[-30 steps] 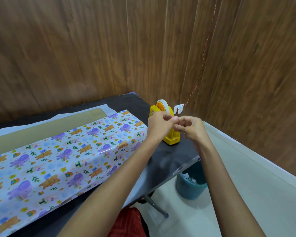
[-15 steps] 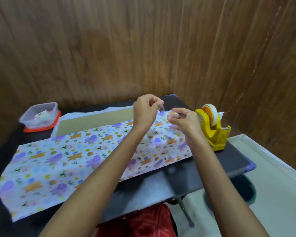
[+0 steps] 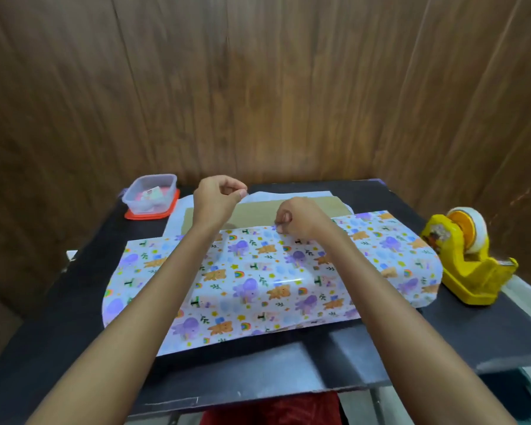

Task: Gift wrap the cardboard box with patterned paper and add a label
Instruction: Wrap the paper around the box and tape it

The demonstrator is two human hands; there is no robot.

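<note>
A dark wood-panelled wall (image 3: 258,87) backs a black desk (image 3: 74,302). On the desk lies the cardboard box (image 3: 252,214), mostly covered by patterned paper (image 3: 258,280) printed with bears and elephants. Only a tan strip of the box shows, just beyond the right fingers.

The left hand (image 3: 216,199) hovers above the box's far edge, thumb and forefinger clenched in a tight pinch. Whether they hold anything cannot be told. The right hand (image 3: 298,217) sits lower, its fingers (image 3: 281,223) curled and pinched right at the paper's far edge, touching it. It is unclear whether they grip the paper itself or something clear.

This looks like fastening the paper's edge to the box. To do it well, pull the paper snug and level first, then press any tape flat from the middle outward — no wrinkles.

Well to the right of the right fingers stands a yellow tape dispenser (image 3: 466,259). Left of the left fingers is a clear lidded container (image 3: 151,194).
</note>
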